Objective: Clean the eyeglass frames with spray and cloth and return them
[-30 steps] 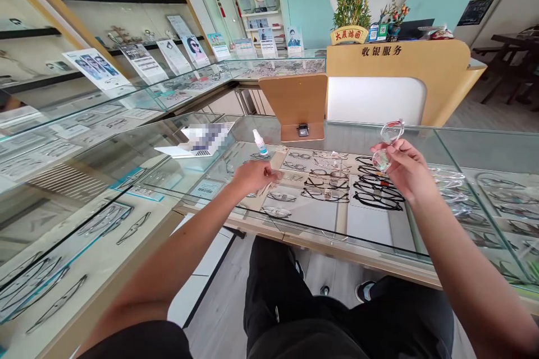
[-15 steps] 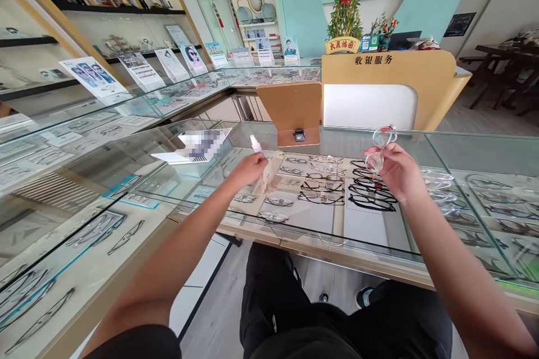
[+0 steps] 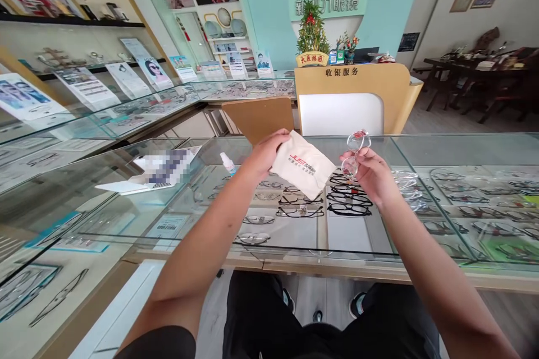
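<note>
1. Clear-framed glasses (image 3: 357, 140) are held above the glass counter (image 3: 307, 237), clamped between the fingers of the right hand (image 3: 376, 176).
2. A printed cloth (image 3: 301, 171) is pinched by one corner between the fingers of the left hand (image 3: 269, 152).
3. Beyond, a wooden stand (image 3: 259, 118) is partly hidden by the cloth.

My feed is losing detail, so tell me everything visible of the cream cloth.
The cream cloth looks like soft fabric, roughly rectangular, with red "JUST" lettering and smaller dark characters. The left hand grips its upper-left part; it is spread, tilted, printed side towards the camera, above the glass counter.
</note>
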A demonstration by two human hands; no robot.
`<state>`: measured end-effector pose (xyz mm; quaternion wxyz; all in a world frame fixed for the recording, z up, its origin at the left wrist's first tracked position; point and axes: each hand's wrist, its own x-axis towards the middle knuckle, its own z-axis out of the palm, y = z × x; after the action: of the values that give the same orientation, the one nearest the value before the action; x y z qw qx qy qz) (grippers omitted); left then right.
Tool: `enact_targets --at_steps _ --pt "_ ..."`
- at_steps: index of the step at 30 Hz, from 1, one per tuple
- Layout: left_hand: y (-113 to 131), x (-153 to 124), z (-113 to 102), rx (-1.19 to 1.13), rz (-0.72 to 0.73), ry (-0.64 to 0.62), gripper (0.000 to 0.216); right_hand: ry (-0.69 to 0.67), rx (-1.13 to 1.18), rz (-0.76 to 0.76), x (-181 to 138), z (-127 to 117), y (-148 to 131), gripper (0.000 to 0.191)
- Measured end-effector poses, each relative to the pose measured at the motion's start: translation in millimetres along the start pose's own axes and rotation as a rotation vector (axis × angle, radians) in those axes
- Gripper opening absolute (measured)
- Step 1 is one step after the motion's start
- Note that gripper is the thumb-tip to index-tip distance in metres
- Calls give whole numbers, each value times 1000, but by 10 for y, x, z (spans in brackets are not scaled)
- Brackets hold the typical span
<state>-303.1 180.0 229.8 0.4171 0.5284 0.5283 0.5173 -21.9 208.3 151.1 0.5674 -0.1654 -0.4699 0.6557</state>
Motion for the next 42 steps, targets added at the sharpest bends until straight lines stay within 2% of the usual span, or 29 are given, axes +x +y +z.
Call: enact_targets --at_steps 6,12,18,24,30,35,39,42 --pt "-259 159 508 -185 2 -21 40 11 -43 -76 45 -26 -11 23" --pt "-584 39 752 -293 14 -56 31 10 -78 -99 49 -4 -7 20" --pt "-709 -116 841 -417 -32 -186 35 50 -99 -110 30 36 27 23" --pt "-671 -176 883 -419 58 -264 41 55 -137 -121 16 35 60 23" --pt "-702 -208 903 -274 204 -273 43 49 -149 -114 -20 111 85 26" --pt "-705 -224 982 -229 260 -162 41 28 -161 -100 -42 146 134 27" --pt "-744 -217 1030 -306 240 -138 45 -8 -133 -87 -59 169 144 26" --pt "-768 -208 1043 -353 154 -149 51 -16 -109 -69 -68 184 127 27"
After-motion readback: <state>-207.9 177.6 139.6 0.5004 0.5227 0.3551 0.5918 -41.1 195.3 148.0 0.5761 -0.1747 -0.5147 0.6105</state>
